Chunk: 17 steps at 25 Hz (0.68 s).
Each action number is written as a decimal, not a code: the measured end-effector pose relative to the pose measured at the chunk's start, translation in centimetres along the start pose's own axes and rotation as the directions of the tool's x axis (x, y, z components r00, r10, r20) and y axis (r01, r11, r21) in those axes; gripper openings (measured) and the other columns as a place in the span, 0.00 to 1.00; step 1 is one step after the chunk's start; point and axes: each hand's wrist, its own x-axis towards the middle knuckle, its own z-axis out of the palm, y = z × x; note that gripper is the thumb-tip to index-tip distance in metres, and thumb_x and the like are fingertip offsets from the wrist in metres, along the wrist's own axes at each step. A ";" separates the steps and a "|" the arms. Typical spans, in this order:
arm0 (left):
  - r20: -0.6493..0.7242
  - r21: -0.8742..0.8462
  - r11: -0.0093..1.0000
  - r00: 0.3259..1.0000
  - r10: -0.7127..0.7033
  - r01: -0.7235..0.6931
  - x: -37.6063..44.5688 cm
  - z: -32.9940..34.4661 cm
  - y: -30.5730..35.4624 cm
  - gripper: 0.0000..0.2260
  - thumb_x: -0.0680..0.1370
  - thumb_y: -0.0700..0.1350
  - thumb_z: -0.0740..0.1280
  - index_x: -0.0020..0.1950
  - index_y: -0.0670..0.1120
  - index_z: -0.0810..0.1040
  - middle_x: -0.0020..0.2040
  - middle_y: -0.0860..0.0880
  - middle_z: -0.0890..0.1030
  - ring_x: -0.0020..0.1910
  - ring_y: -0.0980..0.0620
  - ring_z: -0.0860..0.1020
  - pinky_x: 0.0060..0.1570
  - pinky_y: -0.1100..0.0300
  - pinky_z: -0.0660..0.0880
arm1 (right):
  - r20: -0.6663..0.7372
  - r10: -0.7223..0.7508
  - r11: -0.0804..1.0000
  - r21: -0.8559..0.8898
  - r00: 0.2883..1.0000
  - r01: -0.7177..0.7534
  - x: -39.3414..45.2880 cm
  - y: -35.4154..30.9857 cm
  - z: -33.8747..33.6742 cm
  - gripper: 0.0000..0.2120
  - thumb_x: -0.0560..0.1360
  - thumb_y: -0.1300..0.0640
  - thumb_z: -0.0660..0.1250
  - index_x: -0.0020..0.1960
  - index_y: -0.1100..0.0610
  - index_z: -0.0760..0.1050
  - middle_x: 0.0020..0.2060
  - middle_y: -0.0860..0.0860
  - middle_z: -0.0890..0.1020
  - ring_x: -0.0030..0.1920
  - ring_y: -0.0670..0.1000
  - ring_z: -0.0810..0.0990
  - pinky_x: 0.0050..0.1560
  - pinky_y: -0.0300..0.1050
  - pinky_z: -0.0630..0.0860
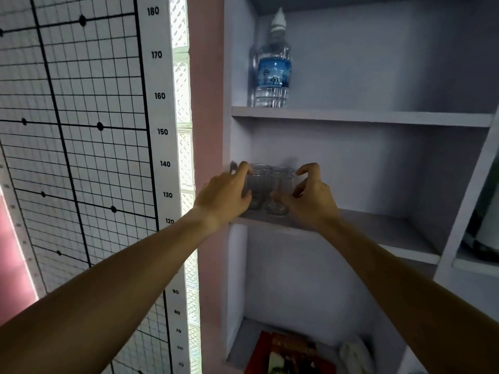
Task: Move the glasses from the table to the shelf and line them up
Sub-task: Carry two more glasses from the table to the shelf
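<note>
**Glasses on the middle shelf, both hands at the cluster**

Glasses point(267, 188), clear and straight-walled, stand bunched at the left front corner of the middle shelf point(378, 228), close against the side wall of the unit. At least three can be made out, possibly four; they overlap too much in this view for a sure count. They sit in a tight clump, some in front and some behind, so the lining-up looks not yet done.

The left hand point(228, 194) is wrapped around the leftmost glass, fingers over its far side and thumb low at the near wall. The right hand point(307, 194) is curled beside the front right glass, thumb touching near its base, fingers arched and spread at the rim side; whether it truly grips or only rests there I cannot tell.

By my judgement these will handle as light, rigid and brittle things, with smooth walls that slip easily in a loose pinch. The safest hold is around the mid-wall with thumb opposed to fingers, not at the thin rim. Packed this closely, they could knock together or be pushed off the front edge, so each one probably wants lifting clear or sliding slowly apart along the board.

A water bottle point(272, 66) stands on the shelf above, well clear of the work.
</note>
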 end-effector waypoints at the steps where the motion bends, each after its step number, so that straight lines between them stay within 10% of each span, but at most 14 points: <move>1: 0.006 -0.005 1.000 1.000 -0.009 0.009 0.0 0.0 0.0 0.20 0.77 0.46 0.69 0.67 0.48 0.68 0.46 0.41 0.84 0.39 0.39 0.84 0.35 0.58 0.72 | -0.002 -0.004 1.000 0.002 1.000 0.004 0.0 0.0 0.3 0.28 0.64 0.41 0.78 0.52 0.47 0.63 0.31 0.47 0.79 0.32 0.46 0.78 0.31 0.44 0.75; 11: 0.111 -0.094 0.995 0.994 -0.009 0.019 -0.9 -1.1 -0.6 0.26 0.74 0.46 0.70 0.70 0.54 0.65 0.28 0.58 0.72 0.24 0.59 0.72 0.26 0.70 0.62 | 0.112 -0.091 0.988 -0.117 0.990 0.104 -1.2 -0.3 0.4 0.19 0.71 0.51 0.74 0.29 0.52 0.67 0.24 0.46 0.73 0.28 0.49 0.72 0.29 0.43 0.67; 17: 0.159 -0.136 0.982 0.981 -0.109 0.132 -2.7 -3.8 -2.0 0.05 0.72 0.47 0.70 0.48 0.53 0.80 0.35 0.55 0.82 0.35 0.52 0.80 0.38 0.59 0.77 | 0.150 -0.251 0.968 0.023 0.956 0.250 -3.0 -2.3 1.5 0.23 0.70 0.57 0.74 0.25 0.51 0.63 0.20 0.44 0.66 0.22 0.44 0.67 0.25 0.37 0.61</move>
